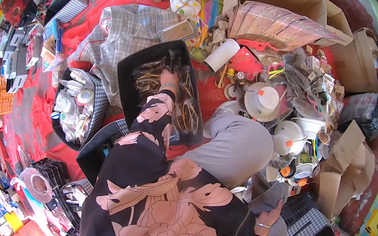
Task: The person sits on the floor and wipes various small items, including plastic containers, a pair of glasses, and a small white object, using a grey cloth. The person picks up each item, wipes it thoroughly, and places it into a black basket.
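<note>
My left hand [169, 77] reaches down into a deep black bin [126, 78]. Clear plastic packets [185, 110] with tan, cord-like strands inside fill the bin around it. My fingertips are lost among dark wrapping, so their grip does not show. Low on the right, beside my knee, my right hand [269, 217] is closed on a dark grey piece that looks like cloth [268, 198]. My grey-trousered leg [238, 146] is bent just right of the bin.
Left of the bin stands a houndstooth basket [96, 105] of white bottles and packets. White bowls [261, 101] and small goods crowd the right. Cardboard boxes [282, 1] stand at the back. Checked fabric [124, 31] lies over the red floor covering [30, 115]. Another houndstooth basket [305, 233] is lower right.
</note>
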`<act>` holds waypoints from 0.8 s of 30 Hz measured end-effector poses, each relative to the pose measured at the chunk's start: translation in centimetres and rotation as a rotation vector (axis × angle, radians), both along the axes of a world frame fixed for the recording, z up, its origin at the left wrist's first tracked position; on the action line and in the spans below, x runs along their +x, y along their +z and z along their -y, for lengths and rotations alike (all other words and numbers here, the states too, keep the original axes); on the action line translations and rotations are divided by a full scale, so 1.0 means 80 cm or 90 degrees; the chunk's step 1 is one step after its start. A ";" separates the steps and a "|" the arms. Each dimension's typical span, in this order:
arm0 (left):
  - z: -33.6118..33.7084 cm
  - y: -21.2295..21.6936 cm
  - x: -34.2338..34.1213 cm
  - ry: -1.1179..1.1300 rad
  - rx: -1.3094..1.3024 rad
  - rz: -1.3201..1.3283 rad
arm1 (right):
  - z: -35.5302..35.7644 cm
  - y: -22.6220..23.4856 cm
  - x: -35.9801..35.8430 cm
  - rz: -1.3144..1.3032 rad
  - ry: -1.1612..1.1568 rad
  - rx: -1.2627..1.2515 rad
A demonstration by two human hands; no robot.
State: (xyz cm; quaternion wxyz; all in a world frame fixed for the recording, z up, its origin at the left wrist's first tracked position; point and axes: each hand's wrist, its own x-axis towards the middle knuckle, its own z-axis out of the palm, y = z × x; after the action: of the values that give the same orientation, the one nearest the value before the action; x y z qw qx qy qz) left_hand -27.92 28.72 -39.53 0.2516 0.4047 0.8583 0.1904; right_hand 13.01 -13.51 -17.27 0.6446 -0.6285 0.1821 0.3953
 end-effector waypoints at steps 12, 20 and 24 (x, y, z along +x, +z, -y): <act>-0.025 -0.087 -0.031 -0.442 -0.315 -0.350 | -0.006 0.009 -0.001 0.012 0.002 -0.023; -0.032 -0.015 0.025 -0.510 -0.347 -0.343 | 0.021 -0.001 -0.013 0.013 -0.093 0.113; -0.027 -0.039 0.011 -0.209 -0.175 -0.370 | 0.000 0.047 0.001 0.034 -0.094 0.186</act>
State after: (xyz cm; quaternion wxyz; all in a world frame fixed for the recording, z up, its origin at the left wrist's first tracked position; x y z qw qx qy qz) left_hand -27.05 30.91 -42.69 0.0763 0.5369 0.8350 -0.0929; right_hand 13.09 -13.48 -13.50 0.7611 -0.5232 0.1510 0.3524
